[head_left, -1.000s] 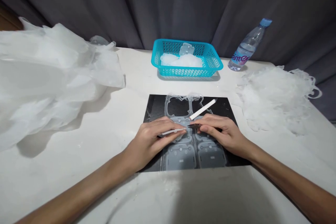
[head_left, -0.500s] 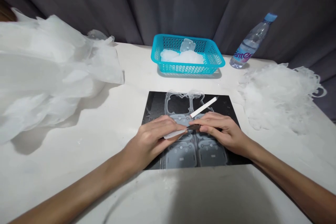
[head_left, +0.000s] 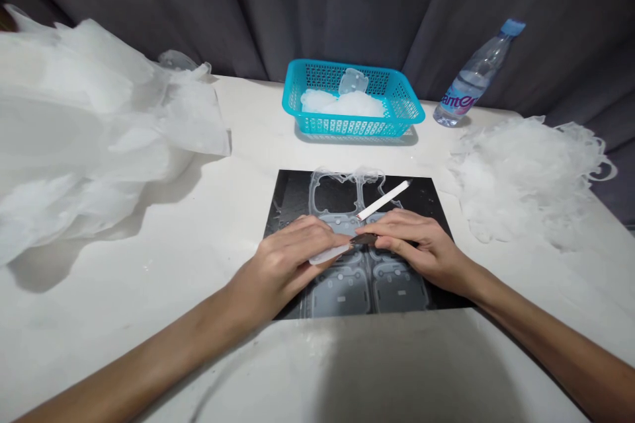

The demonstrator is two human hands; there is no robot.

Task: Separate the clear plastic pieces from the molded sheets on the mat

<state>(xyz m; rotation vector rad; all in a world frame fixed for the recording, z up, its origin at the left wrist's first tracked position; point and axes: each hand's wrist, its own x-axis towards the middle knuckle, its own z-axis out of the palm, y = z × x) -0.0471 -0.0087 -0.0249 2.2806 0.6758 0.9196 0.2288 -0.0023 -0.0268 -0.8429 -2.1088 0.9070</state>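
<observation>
Between the thumb and fingers of my left hand (head_left: 295,248) is a small translucent plastic piece (head_left: 328,254), held above the board. My right hand (head_left: 414,238) pinches a small dark blade (head_left: 364,239), whose tip meets the edge of that piece by my left fingertips. Beneath both hands, a translucent moulded plastic sheet (head_left: 342,292) with several rounded panels lies on a black board (head_left: 292,201). Its far part is an open frame with panels gone. A white stick-like handle with a dark tip (head_left: 383,200) rests across the sheet, just beyond my right fingers.
Behind the board stands a blue basket (head_left: 360,127) with translucent pieces (head_left: 347,104) in it. A water bottle (head_left: 461,82) is to its right. A large heap of white plastic (head_left: 99,125) fills the left, and tangled plastic scraps (head_left: 530,178) lie on the right.
The plastic piece in my left hand has tilted, so more of its flat face shows. The blade has shifted slightly along its edge. The whole view has moved a little.
</observation>
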